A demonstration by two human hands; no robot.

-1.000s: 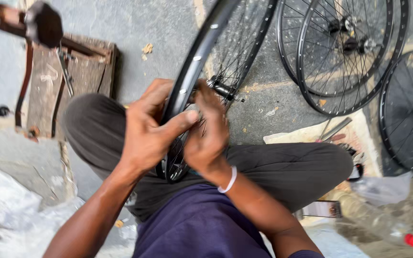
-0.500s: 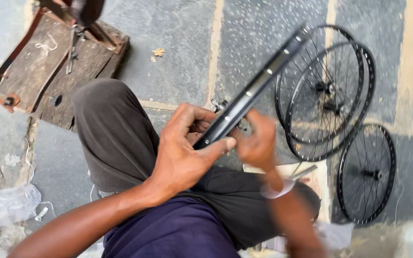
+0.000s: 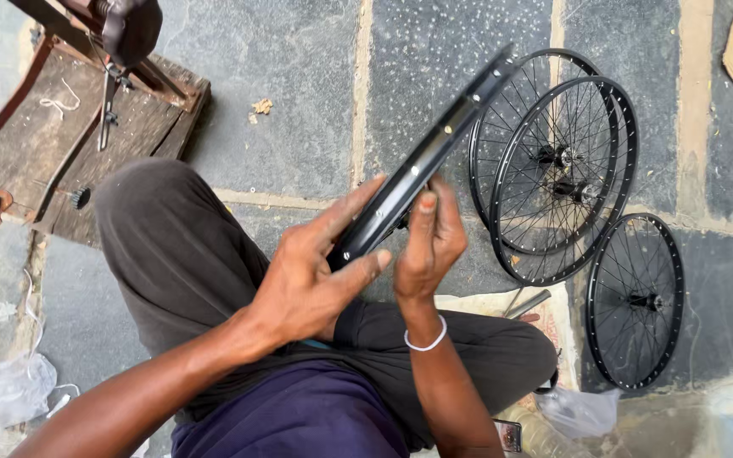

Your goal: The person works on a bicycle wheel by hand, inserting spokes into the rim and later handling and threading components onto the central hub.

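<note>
A black bicycle wheel rim [image 3: 443, 144] is seen edge-on, slanting from my lap up to the right. My left hand [image 3: 311, 276] grips its lower end, thumb and fingers wrapped around the rim. My right hand [image 3: 428, 242] sits just right of it, fingers pressed against the rim's underside near the hub; the spokes and hub are hidden behind both hands. I sit cross-legged in dark trousers on a stone floor.
Three spoked black wheels lie on the floor to the right: two overlapping [image 3: 557, 165] and a smaller one [image 3: 635, 301]. A wooden board with a metal stand [image 3: 86, 110] is at upper left. Plastic bags lie at lower left [image 3: 2, 394] and lower right [image 3: 574, 411].
The view has swung so the rim now appears lower and edge-on. My hands have shifted along the rim, the right hand moving from beneath to beside it.
</note>
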